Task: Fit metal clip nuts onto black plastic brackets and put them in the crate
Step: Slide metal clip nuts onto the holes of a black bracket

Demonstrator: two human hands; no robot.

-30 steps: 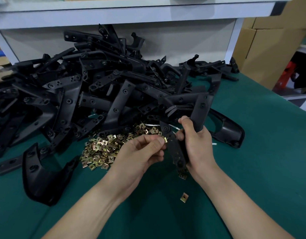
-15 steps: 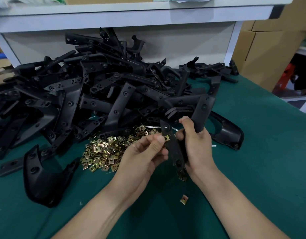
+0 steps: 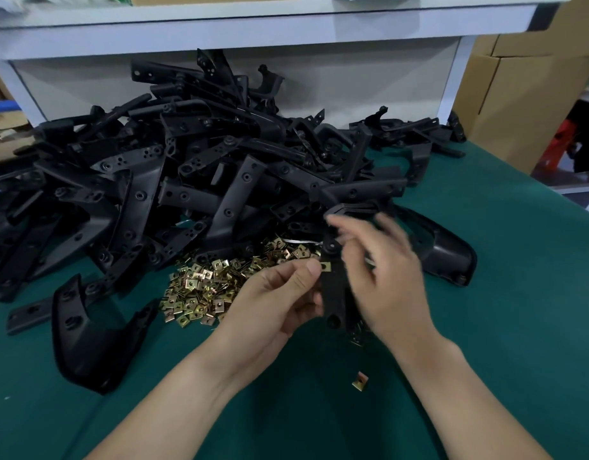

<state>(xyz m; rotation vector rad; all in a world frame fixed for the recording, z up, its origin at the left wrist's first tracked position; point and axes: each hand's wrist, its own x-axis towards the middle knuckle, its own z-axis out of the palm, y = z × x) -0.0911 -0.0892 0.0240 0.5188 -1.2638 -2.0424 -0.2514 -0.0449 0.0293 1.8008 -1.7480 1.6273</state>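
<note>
Our left hand [image 3: 276, 300] pinches a clip nut [image 3: 325, 267] against the bracket [image 3: 332, 293] to seat it. Beside the bracket, our blurred right hand [image 3: 392, 287] shows spread fingers.

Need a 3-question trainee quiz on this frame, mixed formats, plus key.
1. True or false: the lone brass-coloured metal clip nut lies on the heap of clip nuts.
2. The left hand pinches: A) a square clip nut against the black plastic bracket; B) a screwdriver; C) nothing.
3. Fill in: the heap lies on the person's ___ of that bracket.
Key: 1 false (alone on the green mat); 2 A; 3 left.
</note>
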